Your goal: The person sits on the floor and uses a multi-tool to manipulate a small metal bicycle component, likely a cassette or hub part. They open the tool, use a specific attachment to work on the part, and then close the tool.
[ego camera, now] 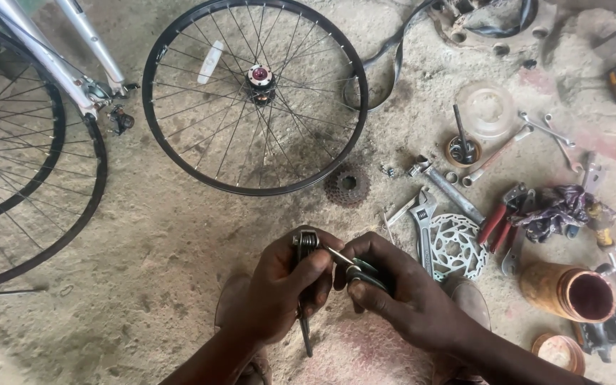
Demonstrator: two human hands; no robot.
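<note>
Low in the centre of the frame, your left hand (279, 289) is closed around a folding multi-tool (305, 246), while your right hand (393, 289) pinches one of its folded-out keys (339, 255) between thumb and fingers. Right of your hands lie a brake disc (455, 246) and an adjustable wrench (422, 214). A spoked wheel (254, 96) lies on the concrete floor (151, 235) at upper centre.
</note>
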